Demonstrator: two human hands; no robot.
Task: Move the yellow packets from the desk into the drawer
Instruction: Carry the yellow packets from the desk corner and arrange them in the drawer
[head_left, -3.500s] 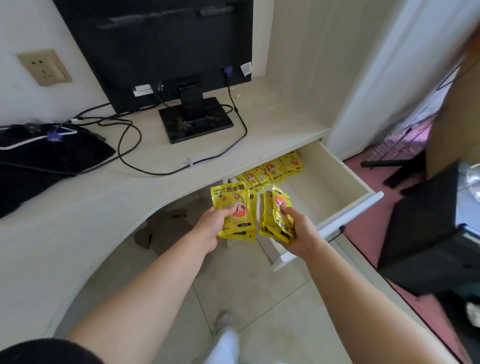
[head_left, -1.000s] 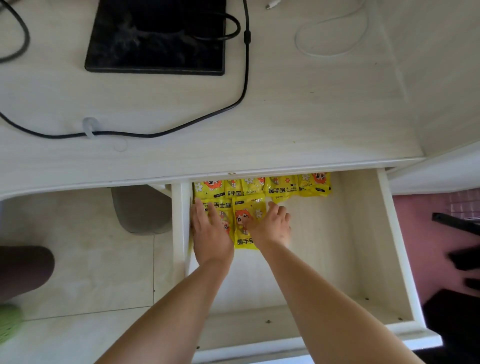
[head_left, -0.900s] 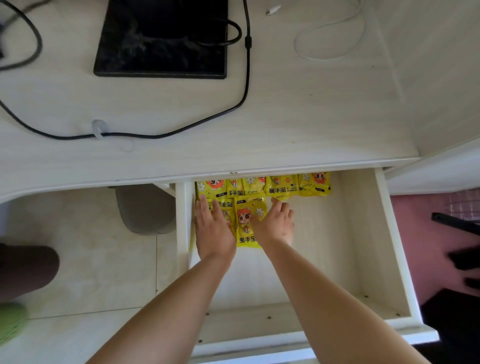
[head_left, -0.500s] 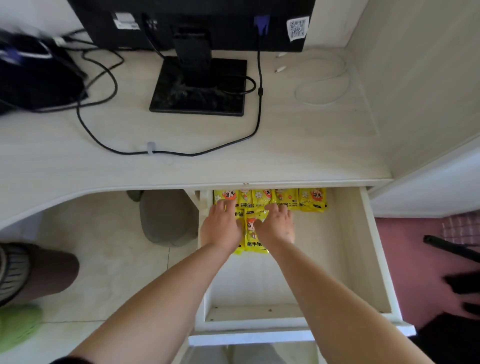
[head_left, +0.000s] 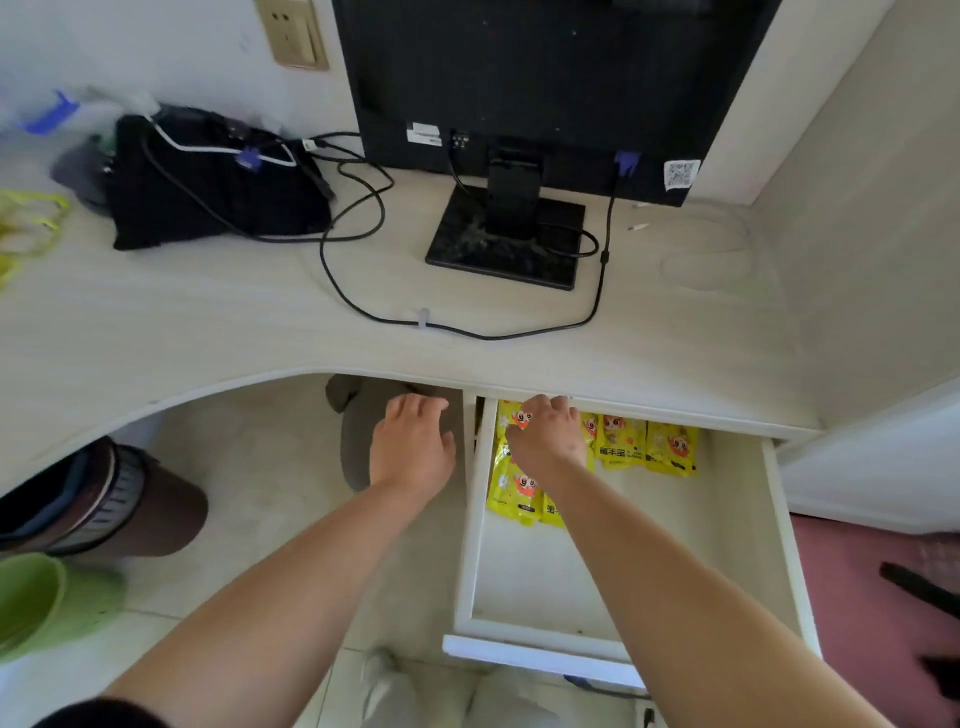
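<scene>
Several yellow packets lie in the open white drawer, in a row at its back and a few nearer ones at its left side. My right hand rests on the packets at the back left, fingertips bent down onto them just under the desk edge. My left hand hovers outside the drawer, left of its side wall and over the floor, fingers relaxed and holding nothing. The pale desk shows no packets near the drawer. Something yellow and blurred sits at its far left edge.
On the desk stand a black monitor on a square base, a black bag and loose cables. Under the desk are a grey object, a brown bin and a green bin.
My left hand has come out of the drawer and moved left. My right hand stays on the packets. The view has tilted up to take in more of the desk.
</scene>
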